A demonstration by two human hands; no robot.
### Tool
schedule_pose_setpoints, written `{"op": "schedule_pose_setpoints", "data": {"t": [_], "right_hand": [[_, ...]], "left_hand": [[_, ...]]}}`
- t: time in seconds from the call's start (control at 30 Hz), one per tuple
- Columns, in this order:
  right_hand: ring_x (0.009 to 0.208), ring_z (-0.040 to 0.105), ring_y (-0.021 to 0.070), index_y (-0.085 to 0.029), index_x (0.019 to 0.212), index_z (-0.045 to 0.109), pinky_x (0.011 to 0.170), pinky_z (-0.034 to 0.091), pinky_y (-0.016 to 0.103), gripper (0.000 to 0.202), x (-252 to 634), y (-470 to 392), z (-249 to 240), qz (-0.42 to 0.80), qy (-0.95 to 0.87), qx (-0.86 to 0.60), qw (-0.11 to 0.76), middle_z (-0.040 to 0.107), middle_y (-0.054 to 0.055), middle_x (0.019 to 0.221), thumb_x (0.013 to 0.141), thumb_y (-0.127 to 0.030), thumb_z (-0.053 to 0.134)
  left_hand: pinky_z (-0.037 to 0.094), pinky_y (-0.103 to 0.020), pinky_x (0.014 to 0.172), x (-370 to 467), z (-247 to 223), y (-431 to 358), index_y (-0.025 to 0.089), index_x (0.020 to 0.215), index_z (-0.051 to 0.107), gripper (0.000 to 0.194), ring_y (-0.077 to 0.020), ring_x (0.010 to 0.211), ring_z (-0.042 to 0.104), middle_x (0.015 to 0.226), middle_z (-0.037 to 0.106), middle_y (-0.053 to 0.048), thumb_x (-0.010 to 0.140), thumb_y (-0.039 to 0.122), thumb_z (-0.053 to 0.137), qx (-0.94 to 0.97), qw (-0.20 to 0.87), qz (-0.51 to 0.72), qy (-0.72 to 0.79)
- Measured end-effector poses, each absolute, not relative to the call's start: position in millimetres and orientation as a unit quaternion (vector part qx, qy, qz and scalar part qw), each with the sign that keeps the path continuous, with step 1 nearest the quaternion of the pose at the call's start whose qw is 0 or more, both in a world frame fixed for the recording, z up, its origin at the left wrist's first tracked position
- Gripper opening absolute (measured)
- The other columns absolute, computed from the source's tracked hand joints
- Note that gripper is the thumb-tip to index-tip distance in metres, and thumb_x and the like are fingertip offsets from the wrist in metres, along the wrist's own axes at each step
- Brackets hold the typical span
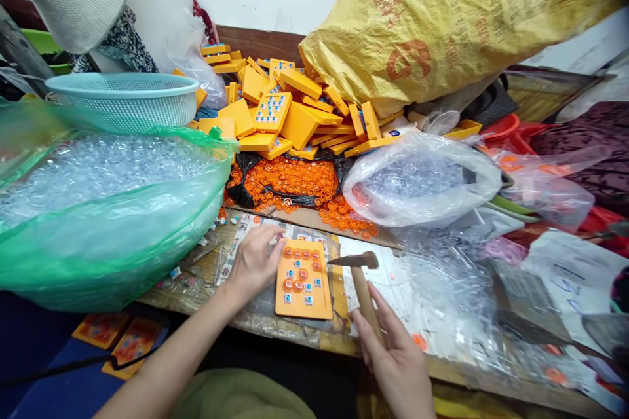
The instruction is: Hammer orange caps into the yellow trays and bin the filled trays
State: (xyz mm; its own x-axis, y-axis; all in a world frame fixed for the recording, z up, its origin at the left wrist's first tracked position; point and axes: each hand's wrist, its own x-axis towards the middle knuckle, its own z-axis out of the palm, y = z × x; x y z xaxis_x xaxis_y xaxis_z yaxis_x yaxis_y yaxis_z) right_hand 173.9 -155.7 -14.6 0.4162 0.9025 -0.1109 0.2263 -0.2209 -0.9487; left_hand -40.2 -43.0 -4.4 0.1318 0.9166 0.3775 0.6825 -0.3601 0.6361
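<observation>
My right hand (386, 344) is wrapped round the wooden handle of a small hammer (364, 288), whose metal head is just right of an orange panel (303, 304). The panel lies flat on the worktable (265, 324). Several round orange caps (298, 285) and small blue-and-white parts (308, 300) sit on its face. My left hand (255, 262) rests at the panel's upper left edge, its thumb against the edge and its fingers bent; what the fingertips may hold is too small to tell.
Behind the panel, orange rings (295, 177) fill a black bag, below a heap of orange panels (299, 124). A green bag (113, 209) stands left, a white bag (422, 177) right. A blue basket (128, 95) and yellow sack (442, 33) are farther back.
</observation>
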Motion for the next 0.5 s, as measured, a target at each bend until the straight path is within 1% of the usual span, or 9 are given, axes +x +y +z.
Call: {"op": "schedule_pose_setpoints", "data": {"t": [0.03,0.07,0.1,0.13,0.2,0.27,0.33,0.4,0.5], "right_hand": [[0.049,0.059,0.0114,-0.022,0.131,0.056,0.04,0.048,0.021,0.065,172,-152,-14,0.372,-0.366,-0.698,0.491,0.072,0.006,0.102,0.073,-0.047,0.07],[0.041,0.049,0.0074,-0.023,0.134,0.053,0.034,0.042,0.019,0.07,171,-149,-12,0.389,-0.336,-0.694,0.504,0.072,0.004,0.093,0.071,-0.047,0.072],[0.037,0.041,0.0048,-0.023,0.135,0.051,0.032,0.037,0.018,0.074,169,-146,-11,0.406,-0.315,-0.687,0.515,0.071,0.002,0.083,0.068,-0.047,0.074],[0.036,0.036,0.0035,-0.023,0.136,0.05,0.032,0.034,0.017,0.077,168,-144,-9,0.418,-0.3,-0.679,0.524,0.068,-0.001,0.075,0.067,-0.047,0.076],[0.037,0.035,0.0034,-0.023,0.137,0.047,0.033,0.032,0.016,0.082,168,-142,-7,0.435,-0.286,-0.665,0.535,0.061,-0.005,0.065,0.064,-0.047,0.077],[0.037,0.036,0.0039,-0.022,0.139,0.043,0.034,0.033,0.016,0.087,169,-142,-7,0.449,-0.284,-0.655,0.537,0.059,-0.006,0.063,0.064,-0.048,0.078],[0.037,0.037,0.0042,-0.02,0.141,0.041,0.034,0.033,0.017,0.09,170,-144,-9,0.454,-0.286,-0.652,0.535,0.06,-0.004,0.065,0.064,-0.049,0.078],[0.038,0.037,0.0039,-0.021,0.139,0.043,0.034,0.033,0.017,0.087,171,-145,-10,0.446,-0.289,-0.655,0.537,0.063,-0.003,0.068,0.065,-0.049,0.077],[0.038,0.037,0.0032,-0.021,0.138,0.046,0.034,0.033,0.017,0.084,171,-145,-11,0.441,-0.292,-0.66,0.534,0.065,-0.001,0.075,0.065,-0.049,0.077]], "left_hand": [[0.05,-0.037,0.089,-41,-4,-26,0.015,0.095,0.066,0.018,-0.0214,0.095,0.063,0.099,0.07,-0.01,0.086,0.016,0.05,0.735,0.148,0.362,0.554],[0.049,-0.038,0.091,-39,-4,-9,0.015,0.092,0.068,0.018,-0.022,0.096,0.063,0.098,0.071,-0.01,0.085,0.013,0.052,0.738,0.147,0.352,0.557],[0.048,-0.038,0.092,-36,-4,7,0.015,0.09,0.068,0.017,-0.0221,0.095,0.063,0.098,0.071,-0.01,0.083,0.011,0.053,0.742,0.149,0.34,0.558],[0.048,-0.038,0.092,-32,-5,21,0.015,0.089,0.069,0.017,-0.0226,0.095,0.063,0.098,0.072,-0.01,0.08,0.01,0.056,0.746,0.154,0.327,0.558],[0.048,-0.038,0.091,-22,-6,41,0.016,0.086,0.07,0.015,-0.0235,0.095,0.063,0.096,0.072,-0.009,0.077,0.01,0.059,0.753,0.166,0.303,0.56],[0.049,-0.038,0.088,-14,-5,51,0.016,0.085,0.07,0.016,-0.0241,0.094,0.064,0.092,0.073,-0.009,0.077,0.009,0.059,0.752,0.181,0.284,0.567],[0.051,-0.036,0.082,-13,-3,52,0.015,0.086,0.07,0.017,-0.0224,0.086,0.065,0.087,0.073,-0.008,0.077,0.009,0.057,0.749,0.201,0.271,0.57],[0.052,-0.03,0.074,-20,0,43,0.016,0.085,0.07,0.016,-0.0187,0.077,0.066,0.082,0.073,-0.005,0.076,0.01,0.058,0.748,0.227,0.262,0.565],[0.05,-0.024,0.065,-42,-1,19,0.016,0.077,0.069,0.012,-0.0151,0.067,0.065,0.074,0.072,-0.002,0.076,0.012,0.059,0.746,0.249,0.255,0.563]]}}
